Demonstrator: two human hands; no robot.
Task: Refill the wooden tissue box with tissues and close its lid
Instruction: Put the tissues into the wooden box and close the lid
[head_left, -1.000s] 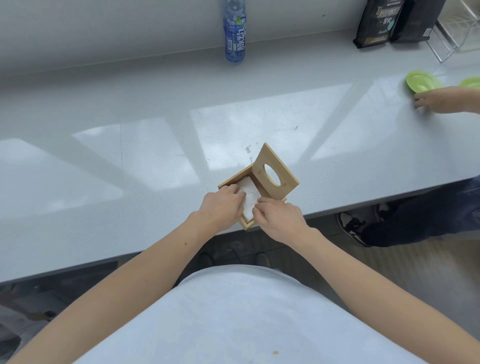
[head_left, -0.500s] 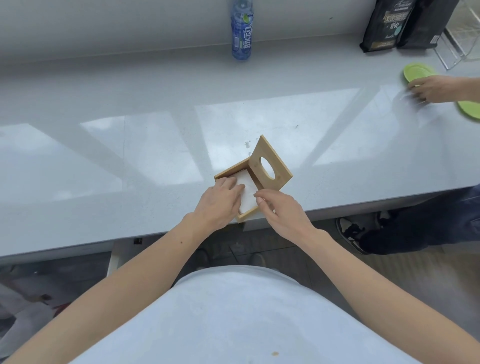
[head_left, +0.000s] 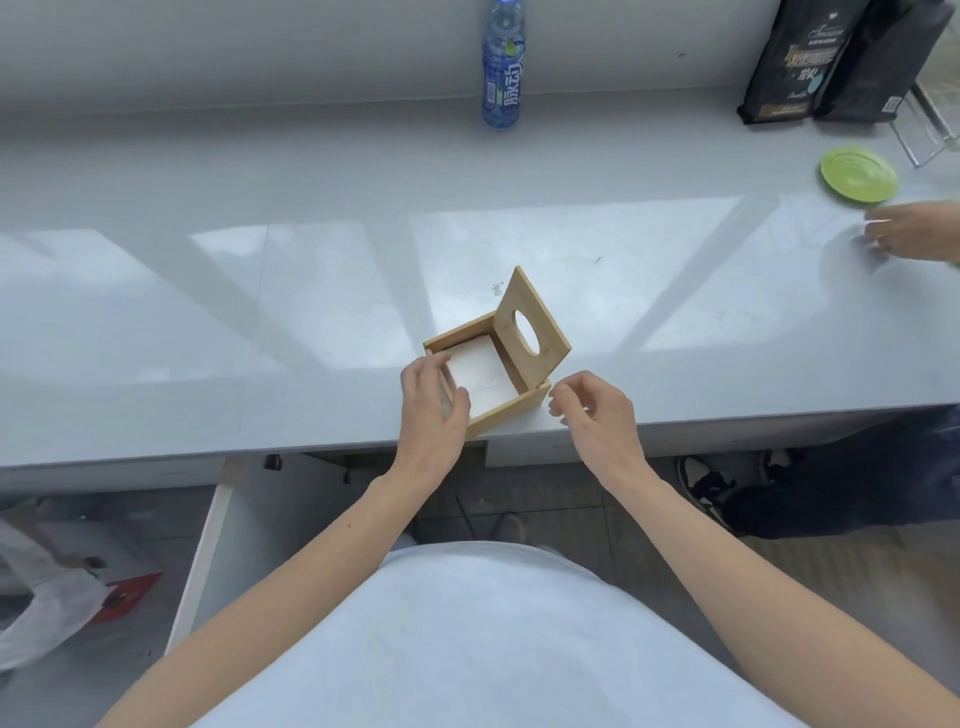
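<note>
A square wooden tissue box stands near the front edge of the grey counter. Its lid, with an oval hole, is tilted up at the box's far right side. White tissues lie flat inside the box. My left hand rests against the box's near left corner, fingers spread along its wall. My right hand hovers just right of the box, fingers loosely curled, holding nothing and not touching the wood.
A blue drink bottle stands at the back wall. Two black bags stand at the back right beside a clear rack. A green plate lies at the right, near another person's hand. That person's legs are below the counter.
Both hands have come out of the box. The right hand drew back to the right of it; the left slid to the near left corner. The tissues now lie uncovered.
</note>
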